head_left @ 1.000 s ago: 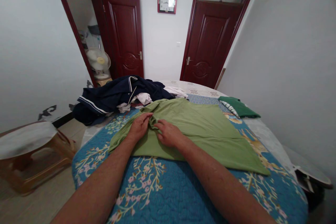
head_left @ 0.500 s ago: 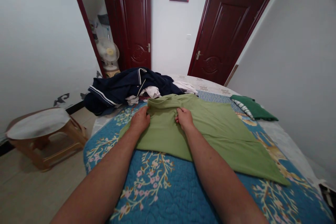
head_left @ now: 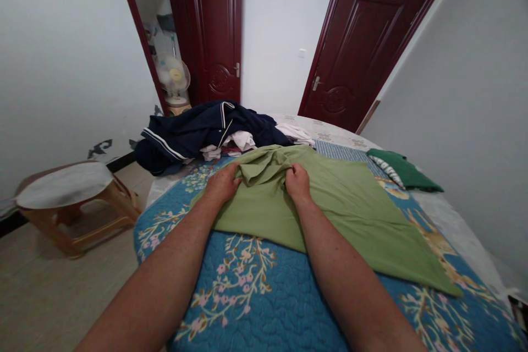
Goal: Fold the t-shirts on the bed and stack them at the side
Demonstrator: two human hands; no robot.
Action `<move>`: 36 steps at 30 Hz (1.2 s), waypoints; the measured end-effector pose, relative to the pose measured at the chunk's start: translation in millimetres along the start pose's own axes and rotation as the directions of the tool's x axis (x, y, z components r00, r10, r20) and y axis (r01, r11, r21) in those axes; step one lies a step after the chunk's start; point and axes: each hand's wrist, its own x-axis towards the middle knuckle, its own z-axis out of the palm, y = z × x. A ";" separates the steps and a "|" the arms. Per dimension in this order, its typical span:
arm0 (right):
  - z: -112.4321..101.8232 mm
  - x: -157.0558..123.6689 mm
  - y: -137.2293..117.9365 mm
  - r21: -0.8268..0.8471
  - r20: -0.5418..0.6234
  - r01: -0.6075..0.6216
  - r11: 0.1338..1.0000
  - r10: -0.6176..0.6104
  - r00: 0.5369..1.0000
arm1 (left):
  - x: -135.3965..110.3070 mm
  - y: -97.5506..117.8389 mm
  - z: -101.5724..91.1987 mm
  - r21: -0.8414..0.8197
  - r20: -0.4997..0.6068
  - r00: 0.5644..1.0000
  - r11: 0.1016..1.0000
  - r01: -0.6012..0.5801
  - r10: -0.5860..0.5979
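Observation:
A light green shirt (head_left: 350, 203) lies spread on the blue flowered quilt (head_left: 264, 302). Its left part, which looks like the collar, is bunched and folded between my hands. My left hand (head_left: 223, 182) is closed on the cloth at the left of this fold. On the fold's right side, my right hand (head_left: 297, 180) pinches the same shirt, its fingers curled and partly hidden. Wrinkles run across the cloth from both grips, while the wide end stretches flat to the right.
Behind the shirt is a heap of dark navy clothes (head_left: 198, 129) with pale pink garments (head_left: 295, 135). A folded dark green garment (head_left: 408, 170) lies at the right edge. To the left stands a stool (head_left: 66, 187); a fan (head_left: 173, 77) shows past the doorway.
The collar part of the shirt, raised as a band before, now sags forward into a crumpled fold. Both hands keep their grip; the right has turned slightly. The view has tilted down a little.

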 end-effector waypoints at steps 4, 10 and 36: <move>-0.6 4.9 10.4 0.038 0.014 -0.133 0.990 0.133 0.991 | -0.3 -2.8 2.0 0.028 -0.022 0.998 0.998 0.057 -0.057; -8.6 -3.0 2.1 -0.119 -0.007 0.015 0.993 -0.016 1.000 | -1.0 -6.8 -2.0 0.109 -0.095 0.988 0.986 0.130 -0.119; 1.1 -17.0 -6.2 -0.070 -0.073 0.310 0.948 -0.315 0.946 | 15.3 25.0 -6.7 -0.827 -0.022 0.956 0.542 0.147 -0.292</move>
